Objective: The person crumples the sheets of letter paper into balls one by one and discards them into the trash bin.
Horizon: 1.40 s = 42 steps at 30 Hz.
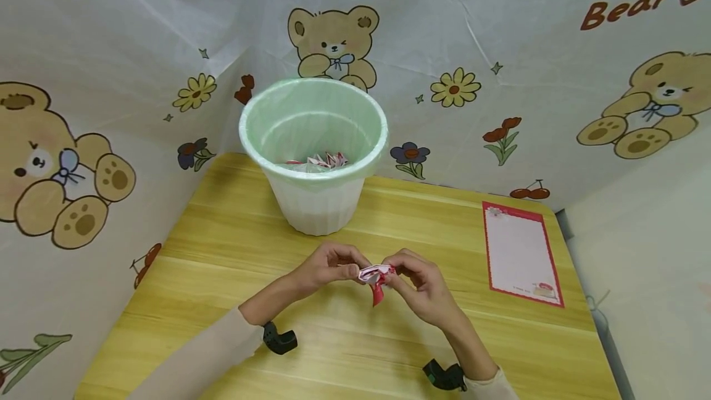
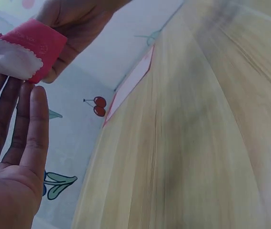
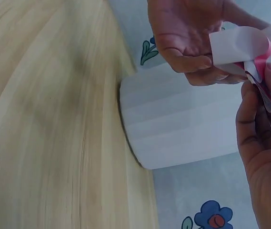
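Both hands hold one crumpled, folded sheet of red-and-white note paper [image 1: 376, 275] above the front middle of the table. The left hand [image 1: 332, 269] pinches its left side between thumb and fingertips. On the other side, the right hand [image 1: 420, 284] grips it with thumb and curled fingers, and a red corner hangs down. In the left wrist view, the left hand's fingers [image 2: 30, 129] reach up to the paper [image 2: 33, 52] from below. The right wrist view shows the paper [image 3: 242, 45] bent in loops, with the right thumb pressing on it.
Behind the hands stands a white bin [image 1: 316, 202] with a green liner; crumpled paper pieces [image 1: 328, 161] lie inside. A flat red-bordered sheet [image 1: 521, 252] lies at the table's right. A bear-print cloth [image 1: 422, 29] hangs around the wooden table [image 1: 222, 252].
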Available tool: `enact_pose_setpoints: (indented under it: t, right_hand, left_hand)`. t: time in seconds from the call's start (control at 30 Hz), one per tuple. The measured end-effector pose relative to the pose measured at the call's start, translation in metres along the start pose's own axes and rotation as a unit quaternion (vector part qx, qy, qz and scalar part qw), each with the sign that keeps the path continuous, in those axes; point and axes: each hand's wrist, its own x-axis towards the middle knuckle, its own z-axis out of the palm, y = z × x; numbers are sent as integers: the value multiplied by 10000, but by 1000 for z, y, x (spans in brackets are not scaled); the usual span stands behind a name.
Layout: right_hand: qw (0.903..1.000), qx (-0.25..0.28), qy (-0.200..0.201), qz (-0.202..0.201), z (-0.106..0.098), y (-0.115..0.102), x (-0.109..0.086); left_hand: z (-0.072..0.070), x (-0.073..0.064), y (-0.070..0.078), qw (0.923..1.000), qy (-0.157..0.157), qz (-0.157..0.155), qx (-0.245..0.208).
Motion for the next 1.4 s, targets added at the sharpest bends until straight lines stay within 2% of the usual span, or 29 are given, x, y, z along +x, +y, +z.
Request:
enact_pose_setpoints:
  t: [0.2,0.3,0.4,0.6,0.77,0.87,1.03,1.23,1.4]
  right_hand:
    - [9996,-135,95,-235,1,-1,0]
    - [9987,-248,229,-380,4,1,-1]
    - [9971,-478,420,-416,8,3,0]
    - [9930,-818,799,-291,14,1,4]
    - [9911,-925,950,-63,16,-2,7]
    - [9895,-992,1050,61,15,-3,8]
    - [9887,-944,1164,99,14,-1,9]
    - [9896,-898,1097,-238,15,4,7]
    - [9906,-940,983,-145,15,4,5]
  left_hand:
    - [-3,1,6,9981,-244,-558,136]
    - [-4,2,8,9963,-247,-784,254]
    - [-1,2,9,9963,-167,-754,373]
    - [6,4,10,9948,275,-335,919]
    - [13,6,11,9825,733,55,1709]
    - [16,9,11,9748,906,182,2032]
    - [17,13,11,9684,1057,128,2254]
    - [15,16,17,9636,1199,-11,2392]
    - [14,18,21,9565,1324,-174,2594]
